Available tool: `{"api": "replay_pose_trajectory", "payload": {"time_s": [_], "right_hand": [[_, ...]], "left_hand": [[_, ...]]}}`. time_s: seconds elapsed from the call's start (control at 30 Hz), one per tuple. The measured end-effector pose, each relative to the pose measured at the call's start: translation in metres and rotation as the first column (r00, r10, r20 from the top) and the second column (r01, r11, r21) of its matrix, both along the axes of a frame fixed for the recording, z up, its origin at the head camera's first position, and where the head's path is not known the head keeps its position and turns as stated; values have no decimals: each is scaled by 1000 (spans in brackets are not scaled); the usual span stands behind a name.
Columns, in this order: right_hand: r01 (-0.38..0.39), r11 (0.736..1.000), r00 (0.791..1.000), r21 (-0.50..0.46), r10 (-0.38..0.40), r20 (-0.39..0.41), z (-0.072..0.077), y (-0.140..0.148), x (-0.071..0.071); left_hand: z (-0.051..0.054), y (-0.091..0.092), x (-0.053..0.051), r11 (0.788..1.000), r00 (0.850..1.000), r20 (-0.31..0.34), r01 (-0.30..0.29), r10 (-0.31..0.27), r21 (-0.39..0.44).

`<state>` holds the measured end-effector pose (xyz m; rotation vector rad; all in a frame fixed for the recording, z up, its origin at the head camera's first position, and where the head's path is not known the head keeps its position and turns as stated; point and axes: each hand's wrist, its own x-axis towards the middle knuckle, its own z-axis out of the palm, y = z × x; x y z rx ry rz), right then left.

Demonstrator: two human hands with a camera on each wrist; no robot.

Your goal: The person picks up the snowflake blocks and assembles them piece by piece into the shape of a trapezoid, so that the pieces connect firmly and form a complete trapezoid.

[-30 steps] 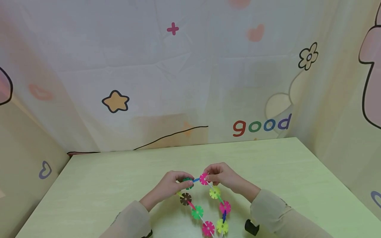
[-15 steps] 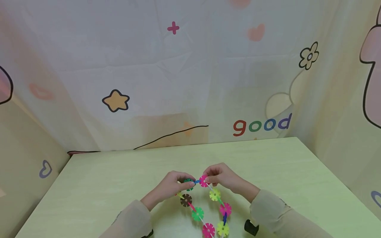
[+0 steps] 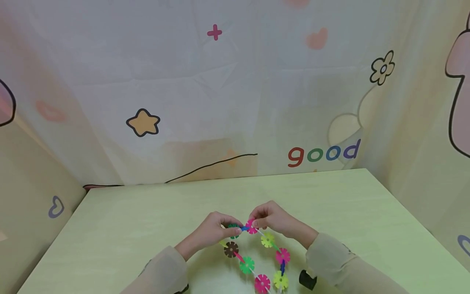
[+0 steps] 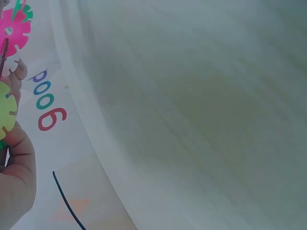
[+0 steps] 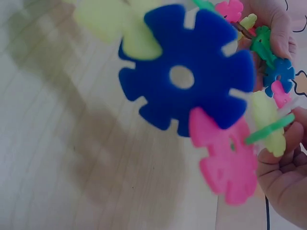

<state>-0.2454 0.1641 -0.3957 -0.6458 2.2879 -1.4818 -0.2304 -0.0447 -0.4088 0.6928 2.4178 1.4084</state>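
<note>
A chain of slotted plastic snowflake discs hangs between my two hands. My left hand (image 3: 211, 230) pinches a dark green snowflake disc (image 3: 233, 232) between thumb and fingers, partly hiding it. A blue disc (image 3: 244, 228), seen edge-on, bridges from it to the pink snowflake disc (image 3: 251, 226). My right hand (image 3: 269, 220) pinches that pink disc. From there the chain runs down through a yellow disc (image 3: 267, 240) and another pink one (image 3: 282, 256). On the left side hang a brown disc (image 3: 231, 249) and a bright green disc (image 3: 247, 265). The chain's bottom is cut off by the frame.
A pale wooden table (image 3: 139, 220) lies under the hands. Behind it hangs a printed cloth (image 3: 176, 102) with a star and the word "good". A black wrist-worn object (image 3: 307, 280) shows beside the right sleeve (image 3: 330, 253).
My hands have come slightly closer together, narrowing the space between the green and pink discs. The right hand's pink disc sits a little lower, and the hanging chain has swung to the right.
</note>
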Motion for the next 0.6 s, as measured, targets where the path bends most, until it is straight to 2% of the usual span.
{"api": "replay_pose_trajectory", "payload": {"time_s": [0.37, 0.47, 0.6], "right_hand": [[7, 1000, 1000, 26, -7, -7, -1, 9, -4], [14, 998, 1000, 61, -14, 0, -1, 17, -3], [21, 993, 998, 115, -28, 62, -3, 29, -1]], "left_hand": [[-2, -3, -3, 1000, 1000, -31, 3, -4, -24], [-2, -7, -4, 1000, 999, -31, -20, 19, -13], [-4, -14, -6, 997, 997, -25, -74, 74, 10]]}}
